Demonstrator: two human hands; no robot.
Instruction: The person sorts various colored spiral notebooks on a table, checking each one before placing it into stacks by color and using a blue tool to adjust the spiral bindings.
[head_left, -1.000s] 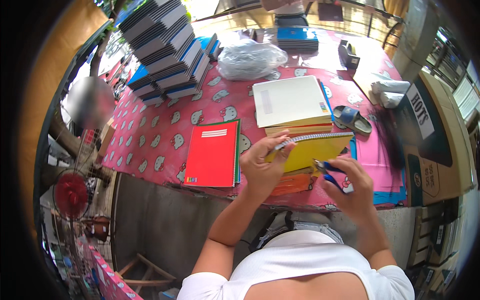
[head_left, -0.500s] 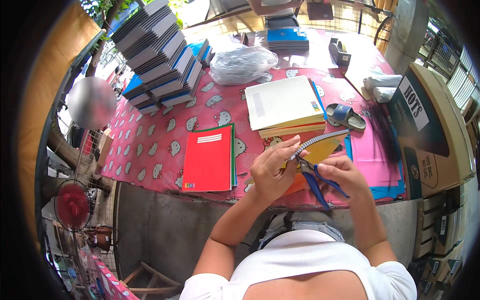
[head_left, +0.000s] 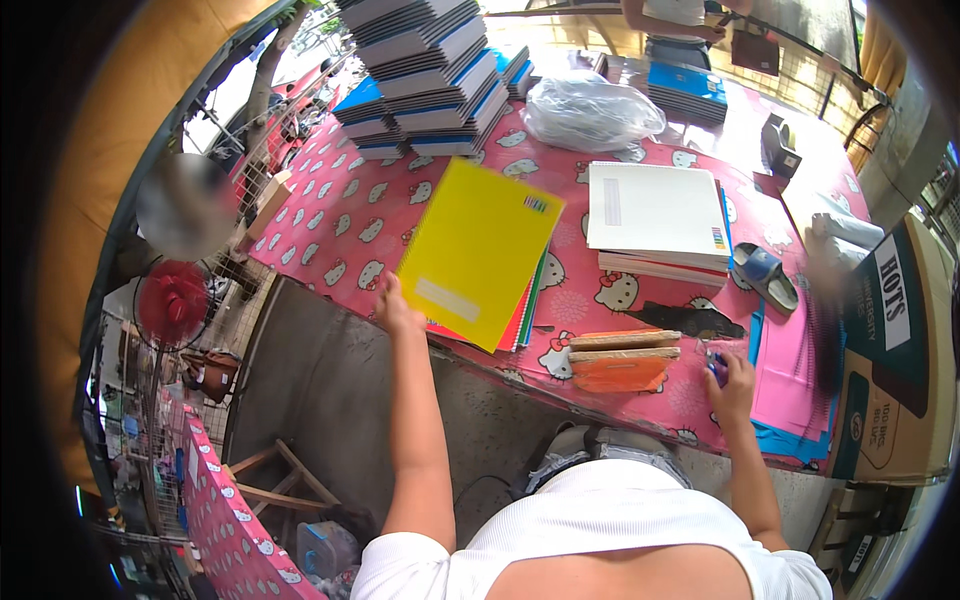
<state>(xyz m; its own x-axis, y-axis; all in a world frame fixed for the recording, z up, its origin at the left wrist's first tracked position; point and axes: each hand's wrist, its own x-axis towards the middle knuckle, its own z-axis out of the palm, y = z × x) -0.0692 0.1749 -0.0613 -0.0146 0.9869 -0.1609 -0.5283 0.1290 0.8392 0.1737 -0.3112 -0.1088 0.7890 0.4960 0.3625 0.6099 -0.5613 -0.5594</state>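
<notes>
A yellow spiral notebook (head_left: 482, 255) lies tilted over a small pile with a red notebook (head_left: 507, 335) and a green one, whose edges show at its lower right. My left hand (head_left: 400, 305) has hold of its left edge near the lower corner; some fingers are hidden by it. At the table's front edge, my right hand (head_left: 734, 390) is closed round blue-handled pliers (head_left: 716, 368), mostly covered by the fingers. Beside that hand stands an orange wooden block (head_left: 622, 372) with a slotted top. A white-covered notebook stack (head_left: 655, 210) sits farther back.
Tall notebook stacks (head_left: 430, 80) rise at the back left, beside a clear plastic bag (head_left: 590, 110). On the right are a slipper (head_left: 766, 276), pink sheets (head_left: 785, 375), black binding coils and a cardboard box (head_left: 895, 350). Another person (head_left: 680, 25) stands across the table.
The yellow notebook has gone from in front of me to the left, over the red one. My right hand, with the pliers, has moved right and down to the table. The view has shifted left.
</notes>
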